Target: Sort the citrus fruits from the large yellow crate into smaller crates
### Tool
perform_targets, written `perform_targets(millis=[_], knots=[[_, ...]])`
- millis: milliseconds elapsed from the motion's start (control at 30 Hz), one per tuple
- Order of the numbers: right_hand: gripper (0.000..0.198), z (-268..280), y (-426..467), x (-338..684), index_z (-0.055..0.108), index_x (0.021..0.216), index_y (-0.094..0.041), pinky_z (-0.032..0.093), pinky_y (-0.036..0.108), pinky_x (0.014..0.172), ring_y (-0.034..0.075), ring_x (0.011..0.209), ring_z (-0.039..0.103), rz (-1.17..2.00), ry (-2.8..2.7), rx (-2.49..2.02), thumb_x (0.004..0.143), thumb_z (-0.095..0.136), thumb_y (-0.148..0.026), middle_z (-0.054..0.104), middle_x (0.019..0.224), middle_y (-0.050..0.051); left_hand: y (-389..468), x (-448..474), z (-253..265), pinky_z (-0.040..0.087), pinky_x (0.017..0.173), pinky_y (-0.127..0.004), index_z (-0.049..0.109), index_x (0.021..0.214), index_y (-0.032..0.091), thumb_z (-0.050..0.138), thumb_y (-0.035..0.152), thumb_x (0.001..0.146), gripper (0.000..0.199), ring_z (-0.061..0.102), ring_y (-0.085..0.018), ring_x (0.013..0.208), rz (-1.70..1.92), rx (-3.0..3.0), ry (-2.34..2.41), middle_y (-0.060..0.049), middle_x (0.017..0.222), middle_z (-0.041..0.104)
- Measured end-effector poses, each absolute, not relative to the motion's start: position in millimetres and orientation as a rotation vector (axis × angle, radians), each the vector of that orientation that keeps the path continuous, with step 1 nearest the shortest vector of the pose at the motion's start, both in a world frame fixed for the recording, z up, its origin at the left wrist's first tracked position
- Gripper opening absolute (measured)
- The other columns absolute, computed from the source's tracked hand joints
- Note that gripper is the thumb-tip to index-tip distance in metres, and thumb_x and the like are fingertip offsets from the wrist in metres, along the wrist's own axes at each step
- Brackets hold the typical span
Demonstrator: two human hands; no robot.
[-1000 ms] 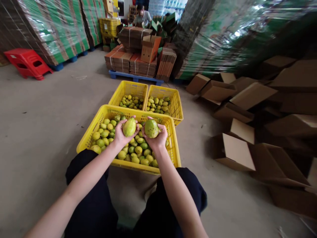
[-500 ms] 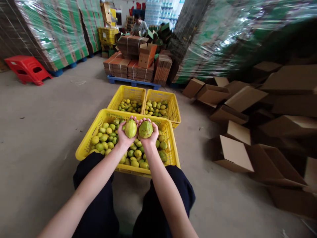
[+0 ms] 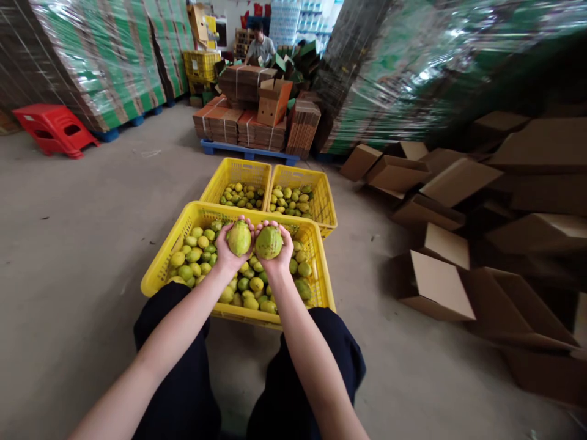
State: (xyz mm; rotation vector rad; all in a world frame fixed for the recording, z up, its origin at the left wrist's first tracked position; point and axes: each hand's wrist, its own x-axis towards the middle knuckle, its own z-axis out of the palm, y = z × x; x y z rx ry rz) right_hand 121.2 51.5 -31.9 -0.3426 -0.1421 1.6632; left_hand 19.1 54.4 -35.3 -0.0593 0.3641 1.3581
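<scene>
Cupped palm up, my left hand (image 3: 224,249) holds a yellow-green lemon (image 3: 239,238) with its fingers curled round the sides. My right hand (image 3: 285,249) cradles a greener lemon (image 3: 269,242) that has dark blemishes on its skin. The two hands are side by side above a large yellow crate (image 3: 158,263). Inside that crate lie many yellow and green lemons (image 3: 251,302), partly hidden by my hands and forearms.
Behind the large crate stand two smaller yellow crates (image 3: 326,205) with more lemons. Open cardboard boxes (image 3: 438,284) pile up on the right. A blue pallet (image 3: 250,151) bears flattened cartons, with a person (image 3: 261,47) behind. A red stool (image 3: 55,129) stands at left.
Both lemons have turned slightly in my hands, showing a somewhat different side of the skin. The hands stay at nearly the same spot over the crate.
</scene>
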Motion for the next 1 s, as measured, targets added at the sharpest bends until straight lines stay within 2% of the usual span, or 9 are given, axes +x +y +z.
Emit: perform_targets(millis=[200, 333, 433, 533, 700, 833, 1000], knots=[[0.007, -30, 47, 123, 0.059, 0.071, -0.022, 0.061, 0.033, 0.079, 0.013, 0.062, 0.066, 1.636, -0.253, -0.36, 0.075, 0.061, -0.027, 0.069, 0.074, -0.002, 50, 16, -26, 0.056, 0.06, -0.022, 0.066, 0.081, 0.017, 0.046, 0.023, 0.088, 0.023, 0.067, -0.012, 0.06, 1.316, -0.019, 0.406, -0.002, 0.072, 0.07], [0.014, -27, 43, 125, 0.053, 0.066, -0.023, 0.06, 0.029, 0.067, 0.011, 0.055, 0.06, 1.646, -0.339, -0.349, 0.076, 0.06, -0.03, 0.063, 0.068, -0.003, 48, 13, -24, 0.053, 0.056, -0.022, 0.06, 0.072, 0.018, 0.049, 0.024, 0.088, 0.02, 0.062, -0.012, 0.055, 1.276, 0.089, 0.424, -0.001, 0.066, 0.065], [0.024, -26, 40, 126, 0.047, 0.063, -0.024, 0.056, 0.025, 0.058, 0.01, 0.048, 0.053, 1.657, -0.395, -0.368, 0.081, 0.057, -0.035, 0.057, 0.062, -0.005, 46, 10, -23, 0.05, 0.055, -0.024, 0.055, 0.065, 0.019, 0.047, 0.027, 0.092, 0.029, 0.057, -0.012, 0.05, 1.26, 0.174, 0.421, -0.001, 0.06, 0.059], [0.034, -28, 39, 128, 0.039, 0.058, -0.024, 0.056, 0.027, 0.056, 0.009, 0.042, 0.045, 1.692, -0.441, -0.353, 0.084, 0.053, -0.04, 0.05, 0.056, -0.007, 44, 7, -24, 0.049, 0.056, -0.026, 0.05, 0.06, 0.02, 0.043, 0.031, 0.095, 0.038, 0.05, -0.012, 0.045, 1.218, 0.219, 0.469, 0.0, 0.053, 0.052], [0.039, -34, 40, 130, 0.035, 0.054, -0.024, 0.053, 0.028, 0.05, 0.009, 0.037, 0.039, 1.744, -0.528, -0.303, 0.081, 0.056, -0.043, 0.045, 0.05, -0.008, 43, 4, -26, 0.048, 0.052, -0.027, 0.047, 0.055, 0.02, 0.038, 0.032, 0.096, 0.044, 0.045, -0.013, 0.04, 1.157, 0.273, 0.49, 0.0, 0.046, 0.045], [0.032, -32, 41, 129, 0.041, 0.058, -0.024, 0.055, 0.027, 0.054, 0.01, 0.041, 0.046, 1.765, -0.428, -0.311, 0.083, 0.056, -0.037, 0.052, 0.054, -0.007, 44, 4, -21, 0.049, 0.05, -0.025, 0.05, 0.058, 0.019, 0.042, 0.03, 0.093, 0.038, 0.05, -0.012, 0.042, 1.151, 0.255, 0.47, 0.0, 0.049, 0.051], [0.007, -35, 47, 122, 0.059, 0.076, -0.022, 0.06, 0.026, 0.072, 0.013, 0.069, 0.068, 1.691, -0.028, -0.399, 0.082, 0.058, -0.026, 0.068, 0.069, -0.002, 53, 12, -26, 0.057, 0.062, -0.022, 0.064, 0.083, 0.016, 0.049, 0.024, 0.088, 0.017, 0.068, -0.014, 0.064, 1.289, -0.075, 0.511, -0.005, 0.074, 0.07]])
